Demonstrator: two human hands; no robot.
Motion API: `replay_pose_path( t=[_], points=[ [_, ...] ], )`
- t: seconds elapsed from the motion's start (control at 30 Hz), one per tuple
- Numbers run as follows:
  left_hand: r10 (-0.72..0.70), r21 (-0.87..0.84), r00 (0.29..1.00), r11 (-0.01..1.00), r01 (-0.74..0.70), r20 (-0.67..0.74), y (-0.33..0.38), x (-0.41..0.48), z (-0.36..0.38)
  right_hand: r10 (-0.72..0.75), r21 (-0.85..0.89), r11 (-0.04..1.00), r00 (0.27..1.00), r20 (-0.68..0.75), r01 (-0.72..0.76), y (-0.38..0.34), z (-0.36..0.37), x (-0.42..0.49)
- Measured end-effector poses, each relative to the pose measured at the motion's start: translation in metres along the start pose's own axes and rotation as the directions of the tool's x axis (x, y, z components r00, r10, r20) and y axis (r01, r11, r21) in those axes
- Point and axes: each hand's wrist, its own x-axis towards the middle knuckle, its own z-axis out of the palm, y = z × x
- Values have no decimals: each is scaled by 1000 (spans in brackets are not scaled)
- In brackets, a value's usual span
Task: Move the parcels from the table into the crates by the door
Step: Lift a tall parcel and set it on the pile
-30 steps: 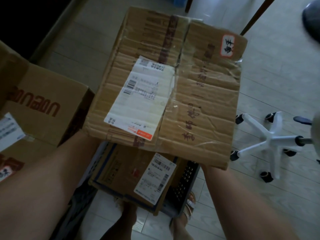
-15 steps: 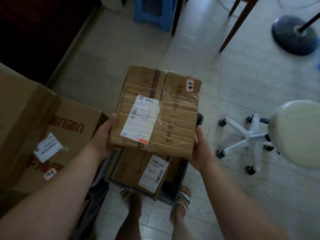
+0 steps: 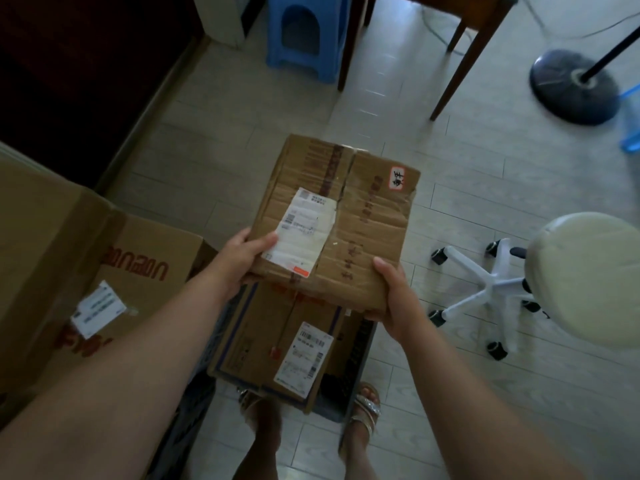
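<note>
Parcel (image 3: 363,237) of creased brown card sits mid-frame, held above the floor: left hand (image 3: 239,261) grips its near left corner, thumb on the label; right hand (image 3: 398,299) grips the near right corner, thumb on top. Below it a second labelled parcel (image 3: 263,337) lies in a dark crate (image 3: 360,344). Large carton (image 3: 138,271) at left, white swivel stool (image 3: 588,278) at right, blue plastic stool (image 3: 308,32) at the top.
</note>
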Motion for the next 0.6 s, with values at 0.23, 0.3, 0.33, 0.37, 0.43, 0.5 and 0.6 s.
replay_pose_path(
  t=[0.23, 0.3, 0.33, 0.37, 0.43, 0.5, 0.6],
  points=[
    [-18, 142, 1000, 990, 17, 3, 5, 8, -7, 56, -99, 993, 995, -80, -64, 1, 5, 3],
    [-1, 149, 1000, 989, -4, 28, 4, 4, -4, 77, -83, 993, 993, -89, -85, 7, 2, -5],
    [3, 155, 999, 988, -8, 35, 3, 2, -3, 89, -76, 993, 993, -83, -95, 9, 1, -8],
    [4, 161, 1000, 987, -9, 31, 3, -1, -2, 102, -71, 992, 992, -75, -107, 9, 0, -10],
    [13, 169, 1000, 986, -14, 5, 4, -3, -2, 121, -92, 988, 991, -65, -127, 5, 0, -9],
    [17, 181, 1000, 983, -14, -14, 8, -3, -3, 136, -117, 983, 987, -83, -145, -3, 0, -5],
    [29, 199, 999, 980, -25, -20, 13, -4, -2, 92, -120, 987, 987, -134, -108, -15, -1, 1]
  ],
)
